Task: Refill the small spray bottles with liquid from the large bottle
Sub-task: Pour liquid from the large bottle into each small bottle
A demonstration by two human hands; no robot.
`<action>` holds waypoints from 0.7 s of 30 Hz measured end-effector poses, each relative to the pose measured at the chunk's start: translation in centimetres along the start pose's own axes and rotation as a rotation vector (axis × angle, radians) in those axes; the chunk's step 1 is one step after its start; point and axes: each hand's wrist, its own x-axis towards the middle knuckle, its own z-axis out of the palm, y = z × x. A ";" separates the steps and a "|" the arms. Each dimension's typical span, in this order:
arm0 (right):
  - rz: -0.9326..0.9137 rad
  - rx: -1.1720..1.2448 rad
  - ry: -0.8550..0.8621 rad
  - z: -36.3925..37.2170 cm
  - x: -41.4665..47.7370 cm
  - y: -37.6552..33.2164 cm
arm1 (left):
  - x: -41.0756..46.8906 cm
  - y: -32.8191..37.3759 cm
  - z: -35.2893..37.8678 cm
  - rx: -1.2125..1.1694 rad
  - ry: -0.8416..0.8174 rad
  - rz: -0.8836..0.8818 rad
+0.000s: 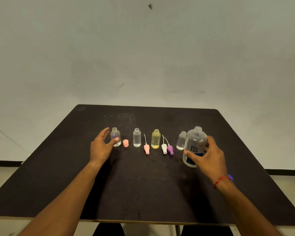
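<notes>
Desk (143, 188), four uncapped spray bottles: first bottle (115, 134), liquid low; second bottle (137, 139), clear liquid; yellow bottle (155, 139); fourth bottle (181, 141), liquid low. Large bottle (195, 140), uncapped, right end, clamped in right grip (209, 155). Left grip (100, 147) apart beside first bottle.

Rightmost small bottle (181, 139) half hidden behind large bottle (195, 138), its label (194, 148) (lower part) covered by right hand (209, 155)

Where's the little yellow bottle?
In the head view, the yellow bottle stands uncapped near the middle of the dark table, between the pink spray head on its left and the white spray head on its right.
</notes>
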 end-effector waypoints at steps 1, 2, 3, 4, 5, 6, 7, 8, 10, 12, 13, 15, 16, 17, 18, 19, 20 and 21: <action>0.001 -0.001 0.004 -0.1 0.1 0.2 | -0.1 0.1 -0.1 -0.002 0.013 0.005; 0.000 -0.004 0.008 -0.2 0.1 0.3 | -0.2 0.2 -0.2 -0.003 0.024 0.010; 0.001 -0.006 0.015 -0.4 0.2 0.4 | -0.3 0.2 -0.4 -0.002 0.030 0.010; 0.003 -0.010 0.021 -0.5 0.3 0.6 | -0.5 0.3 -0.4 0.002 0.035 0.010; 0.008 -0.015 0.026 -0.7 0.3 0.8 | -0.7 0.4 -0.5 0.008 0.039 0.010; 0.017 -0.020 0.028 -0.8 0.4 1.0 | -0.9 0.5 -0.6 0.015 0.045 0.012; 0.027 -0.025 0.029 -1.0 0.5 1.3 | -1.2 0.7 -0.6 0.018 0.055 0.014; 0.035 -0.030 0.033 -1.2 0.6 1.6 | -1.5 0.9 -0.7 0.017 0.071 0.019; 0.051 -0.043 0.046 -1.7 0.7 2.3 | -2.3 1.3 -0.8 0.010 0.117 0.036; 0.068 -0.055 0.060 -2.3 1.0 3.0 | -3.2 1.7 -0.9 0.014 0.175 0.068; 0.076 -0.061 0.064 -2.6 1.1 3.4 | -3.7 2.0 -0.8 0.010 0.210 0.086; 0.095 -0.067 0.071 -3.0 1.4 4.1 | -4.7 2.5 -0.6 -0.016 0.275 0.111; 0.107 -0.065 0.079 -3.2 1.6 4.4 | -5.2 2.8 -0.4 -0.027 0.296 0.114; 0.116 -0.061 0.086 -3.4 1.7 4.7 | -5.6 3.0 -0.2 -0.028 0.311 0.111; 0.123 -0.059 0.091 -3.6 1.8 4.9 | -6.0 3.1 0.0 -0.021 0.318 0.108; 0.125 -0.059 0.098 -3.7 2.0 5.1 | -6.4 3.2 0.3 -0.014 0.319 0.106; 0.122 -0.059 0.105 -3.8 2.1 5.3 | -6.7 3.3 0.5 -0.011 0.316 0.107; 0.122 -0.059 0.112 -4.0 2.2 5.5 | -7.2 3.5 0.9 -0.015 0.306 0.111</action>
